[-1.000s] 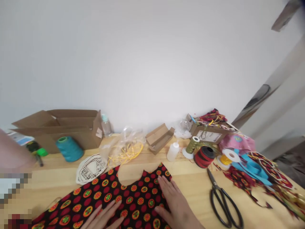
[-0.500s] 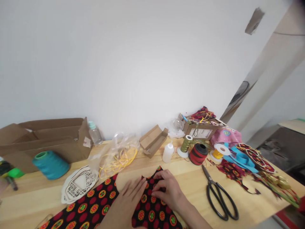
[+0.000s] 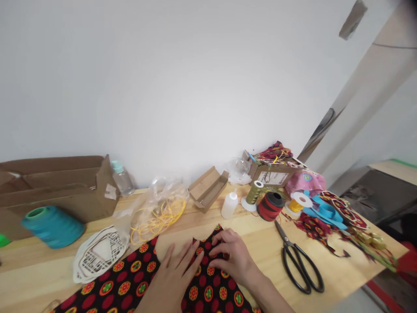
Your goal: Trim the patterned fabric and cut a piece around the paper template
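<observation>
Both hands rest on a black fabric (image 3: 130, 284) printed with red and orange dots, which lies spread over the near edge of the desk (image 3: 335, 278). The left hand (image 3: 174, 278) lies flat and open, fingers stretched out over the cloth near a curved notch cut into its far edge. The right hand (image 3: 233, 256) sits just beside it, fingers curled down and pinching the fabric at its far corner (the fold under the fingertips is too small to make out).

Black scissors (image 3: 298, 263) lie on the bare wood to the right, apart from the cloth. To the left, a white cut-out shape (image 3: 99, 254) touches the fabric's edge, and a teal thread cone (image 3: 52, 226) lies on its side before a cardboard box (image 3: 55, 184). Behind the hands are a plastic bag (image 3: 159, 206) with yellow cord, a small open carton (image 3: 208, 188), a white squeeze bottle (image 3: 229, 205), a gold spool (image 3: 254, 195) and a red spool (image 3: 270, 205). Fabric scraps (image 3: 329, 217) crowd the right end.
</observation>
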A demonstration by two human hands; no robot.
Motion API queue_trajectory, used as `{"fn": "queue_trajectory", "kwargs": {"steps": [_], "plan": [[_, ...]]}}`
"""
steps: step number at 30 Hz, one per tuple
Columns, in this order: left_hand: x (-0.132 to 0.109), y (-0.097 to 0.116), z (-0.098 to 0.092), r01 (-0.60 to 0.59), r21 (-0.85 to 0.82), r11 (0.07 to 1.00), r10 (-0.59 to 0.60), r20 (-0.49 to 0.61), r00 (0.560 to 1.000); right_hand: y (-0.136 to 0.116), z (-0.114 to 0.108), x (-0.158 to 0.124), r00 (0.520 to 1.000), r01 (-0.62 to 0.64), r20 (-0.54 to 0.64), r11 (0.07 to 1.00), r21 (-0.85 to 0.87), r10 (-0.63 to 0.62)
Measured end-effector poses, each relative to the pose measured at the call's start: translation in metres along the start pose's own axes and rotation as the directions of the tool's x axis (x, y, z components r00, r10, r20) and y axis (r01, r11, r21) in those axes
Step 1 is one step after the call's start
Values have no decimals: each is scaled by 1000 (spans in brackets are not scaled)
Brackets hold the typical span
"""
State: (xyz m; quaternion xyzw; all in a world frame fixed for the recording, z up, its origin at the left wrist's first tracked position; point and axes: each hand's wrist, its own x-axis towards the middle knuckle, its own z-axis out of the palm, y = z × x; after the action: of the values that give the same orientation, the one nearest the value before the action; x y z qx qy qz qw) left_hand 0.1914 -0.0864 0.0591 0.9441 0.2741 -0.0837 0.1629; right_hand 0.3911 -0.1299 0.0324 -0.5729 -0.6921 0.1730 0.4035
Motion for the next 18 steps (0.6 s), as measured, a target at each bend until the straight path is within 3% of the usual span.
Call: {"fn": "queue_trajectory", "kwargs": {"steps": [4,11,18], "plan": [[0,1,-1,6,-17,1000,-5,21,1000,-2,2,-1,999,-28,-19,1000,1,28],[-1,1,1,22,-30,999,-22,17,1000,12,-3,-1,967,-157,-187,982,108,175],[-2,-1,7,-3,-43,999,1,-44,999,-3,0,-2,998,-59,9,994,88,59]]}}
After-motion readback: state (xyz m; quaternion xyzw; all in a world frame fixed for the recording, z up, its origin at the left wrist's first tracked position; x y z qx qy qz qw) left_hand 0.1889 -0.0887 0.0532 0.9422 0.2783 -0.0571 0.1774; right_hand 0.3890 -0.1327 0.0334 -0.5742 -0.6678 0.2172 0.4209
